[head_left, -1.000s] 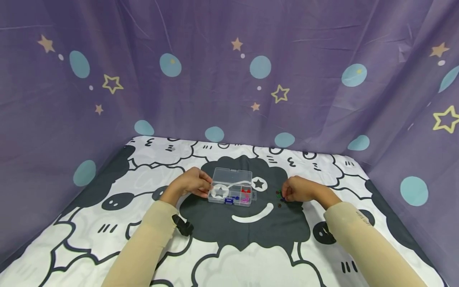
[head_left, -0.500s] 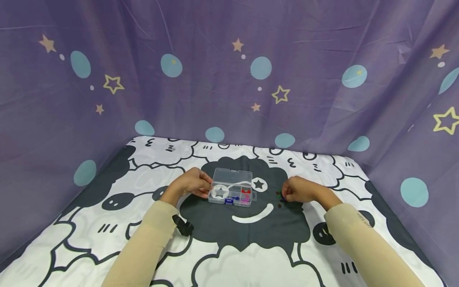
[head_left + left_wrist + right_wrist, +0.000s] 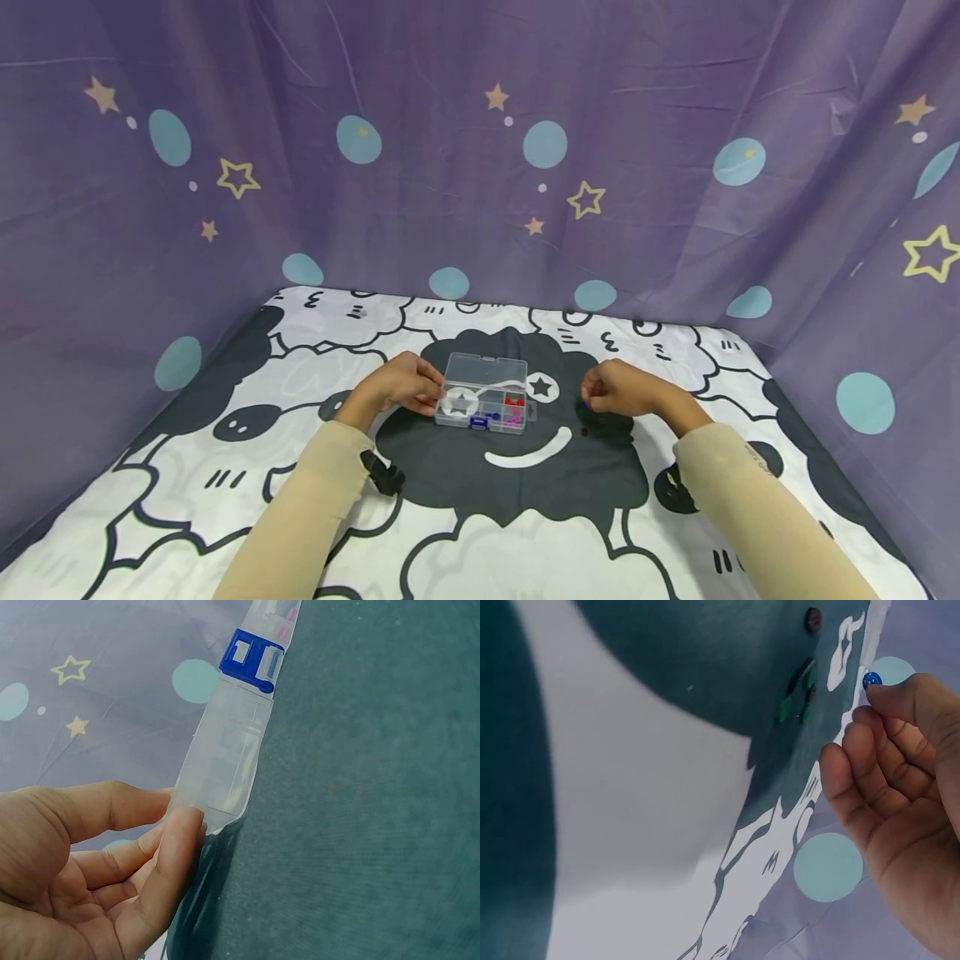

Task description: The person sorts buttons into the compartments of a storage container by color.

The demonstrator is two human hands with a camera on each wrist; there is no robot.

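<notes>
A clear plastic compartment box (image 3: 448,419) lies on the dark cloth patch with its lid (image 3: 487,371) raised. Small red pieces (image 3: 514,402), pink pieces (image 3: 512,420) and blue pieces (image 3: 492,416) sit in separate compartments. My left hand (image 3: 401,383) pinches the box's left end between thumb and fingers; the blue latch (image 3: 252,661) shows in the left wrist view. Raised a little above the cloth, right of the box, my right hand (image 3: 621,387) pinches a small blue button (image 3: 871,680) at its fingertips. Below it lie several green buttons (image 3: 786,709) and a dark red-brown button (image 3: 813,620).
A white cloth (image 3: 525,550) with black cartoon sheep covers the table. Purple curtains (image 3: 450,217) with stars and ovals stand at the back and both sides. A black strap piece (image 3: 382,472) hangs at the left sleeve.
My right hand has lifted from the pile of buttons and shifted slightly left, now with a blue button in its fingertips. The left hand and the box stay put.
</notes>
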